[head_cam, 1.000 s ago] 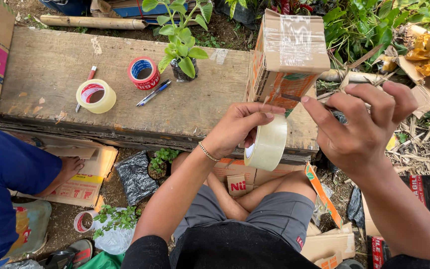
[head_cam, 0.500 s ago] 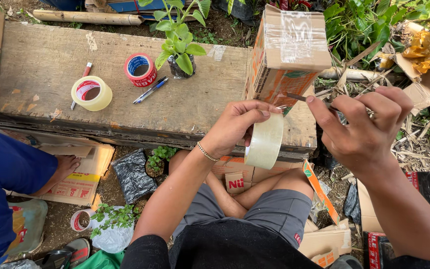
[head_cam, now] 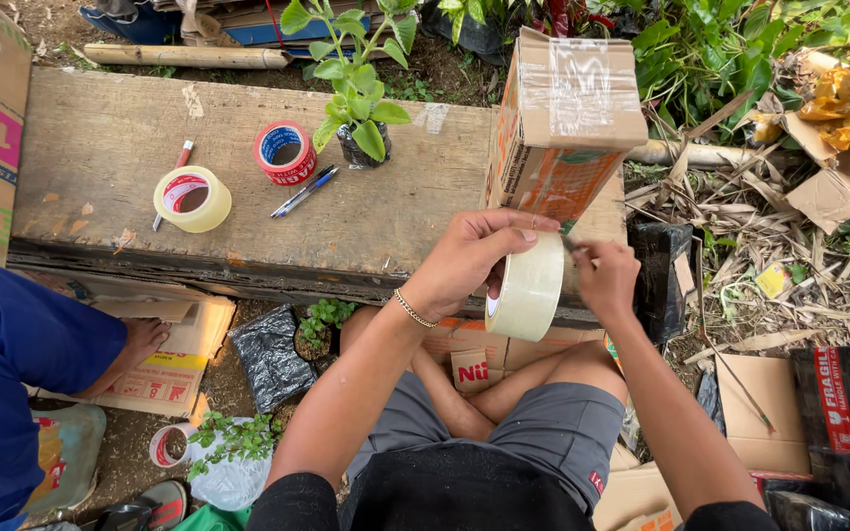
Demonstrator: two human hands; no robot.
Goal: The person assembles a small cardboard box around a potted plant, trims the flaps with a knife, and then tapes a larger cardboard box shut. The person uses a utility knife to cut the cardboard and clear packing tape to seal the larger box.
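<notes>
Two hands on one tape roll (head_cam: 528,287): left hand (head_cam: 474,261) fingers clamped round its rim, right hand (head_cam: 605,278) fingers pinched at its edge, roll held above the lap, before the tabletop (head_cam: 110,147) and taped box (head_cam: 565,123).

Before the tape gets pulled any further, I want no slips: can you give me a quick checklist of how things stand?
1. Left hand grips the clear tape roll: ok.
2. Right hand pinches at the roll's edge: ok.
3. Free tape end lifted: cannot tell, fingers hide it.
4. Cardboard box stands upright on the wooden plank: ok.
5. Box top already taped: ok.
6. Potted plant apart from the box: ok.
</notes>
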